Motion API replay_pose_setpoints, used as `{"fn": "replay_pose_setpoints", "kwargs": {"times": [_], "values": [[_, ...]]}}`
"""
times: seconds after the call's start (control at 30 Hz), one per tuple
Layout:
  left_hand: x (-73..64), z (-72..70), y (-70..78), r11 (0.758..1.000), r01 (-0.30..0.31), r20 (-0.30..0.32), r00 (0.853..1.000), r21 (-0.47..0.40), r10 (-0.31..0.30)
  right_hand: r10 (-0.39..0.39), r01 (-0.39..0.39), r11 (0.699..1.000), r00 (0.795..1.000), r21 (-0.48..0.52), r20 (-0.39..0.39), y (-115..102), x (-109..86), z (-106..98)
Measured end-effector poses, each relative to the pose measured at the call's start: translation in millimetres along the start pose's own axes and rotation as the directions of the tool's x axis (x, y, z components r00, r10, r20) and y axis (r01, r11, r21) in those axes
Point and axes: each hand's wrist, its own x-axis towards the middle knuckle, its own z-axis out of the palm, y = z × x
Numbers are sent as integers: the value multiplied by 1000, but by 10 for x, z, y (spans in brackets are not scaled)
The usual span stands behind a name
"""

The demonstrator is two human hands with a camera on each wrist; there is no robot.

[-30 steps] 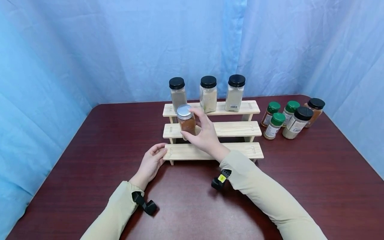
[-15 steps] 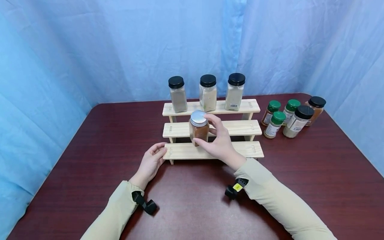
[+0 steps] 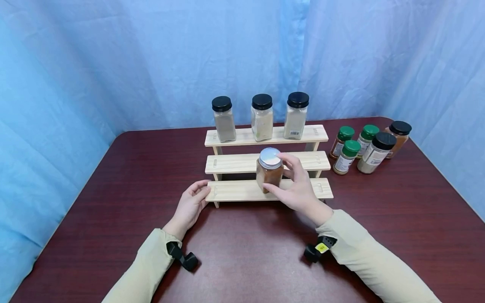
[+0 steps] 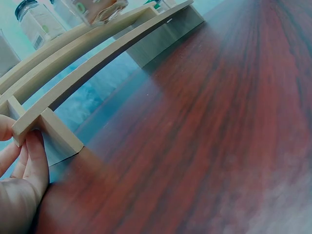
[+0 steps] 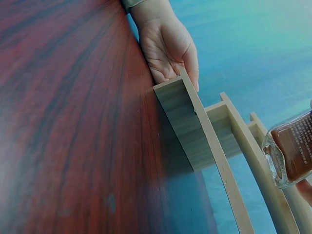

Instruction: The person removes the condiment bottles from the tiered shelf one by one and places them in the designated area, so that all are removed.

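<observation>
My right hand (image 3: 301,191) holds a glass jar of brown powder with a silver lid (image 3: 269,170) between thumb and fingers. In the head view that jar appears over the middle and lowest tiers of a light wooden three-tier rack (image 3: 235,191). Its thick glass base shows raised off the boards in the right wrist view, where the jar (image 5: 292,148) sits at the right edge. At the rack's lower left corner my left hand (image 3: 191,206) pinches the end of the lowest board, thumb on top and fingers beneath, as the left wrist view shows.
Three black-lidded glass jars (image 3: 262,118) of pale or greyish powder stand along the top tier. To the right of the rack are several spice bottles, some with green caps (image 3: 345,158), and black-lidded jars (image 3: 376,152). Blue curtains (image 3: 170,63) hang behind the dark red table (image 3: 113,202).
My right hand has carried the brown-powder jar rightward and down toward the front, from near the upper left of the rack. My left hand has stayed at the rack's corner.
</observation>
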Motion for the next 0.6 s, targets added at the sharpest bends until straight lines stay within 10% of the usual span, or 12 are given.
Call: {"fn": "replay_pose_setpoints", "kwargs": {"times": [0.6], "values": [[10,-6,-1,1000,-3,3,1000,1,3,32,-32,999,1000,-36,-1,17,-165,-338]]}}
